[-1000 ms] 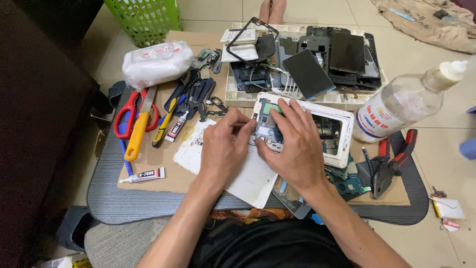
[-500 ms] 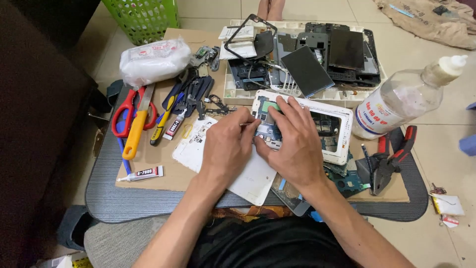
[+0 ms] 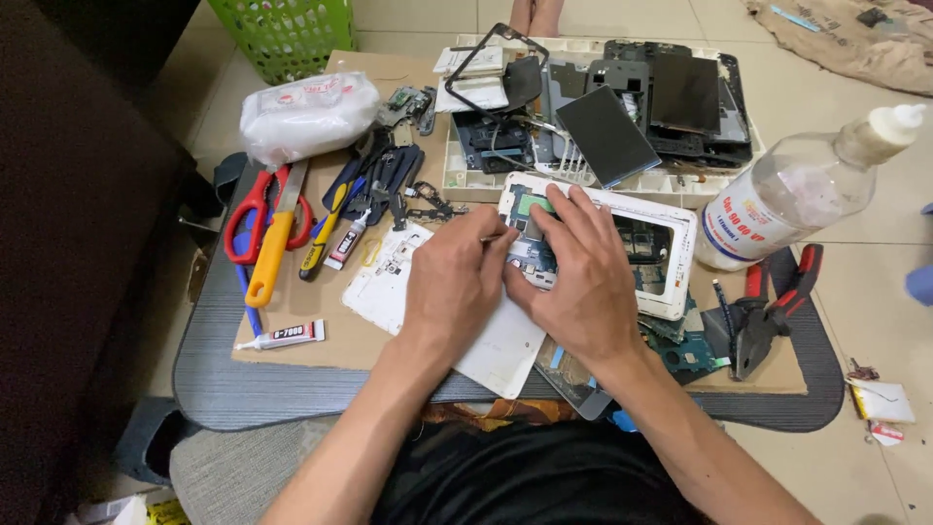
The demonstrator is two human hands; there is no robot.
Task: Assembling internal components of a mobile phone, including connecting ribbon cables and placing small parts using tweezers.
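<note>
An opened white tablet frame (image 3: 671, 243) with its circuit board exposed lies on a cardboard sheet (image 3: 330, 335). My right hand (image 3: 583, 277) presses flat on the board, fingers spread over the left half of the frame. My left hand (image 3: 452, 282) sits beside it, fingers pinched on a thin metal tool (image 3: 489, 236) whose tip points at the board. Under both wrists lies a white back cover (image 3: 501, 350).
Red scissors (image 3: 255, 209), a yellow-handled knife (image 3: 272, 255), screwdrivers (image 3: 384, 180), a glue tube (image 3: 282, 335) and a white packet (image 3: 306, 115) lie left. A tray of dark tablet parts (image 3: 622, 117) sits behind. A clear bottle (image 3: 797, 194) and red pliers (image 3: 768, 311) lie right. Green basket (image 3: 287, 34) far left.
Both hands have stayed on the tablet frame with only slight shifts of the fingers; the view itself has moved a little.
</note>
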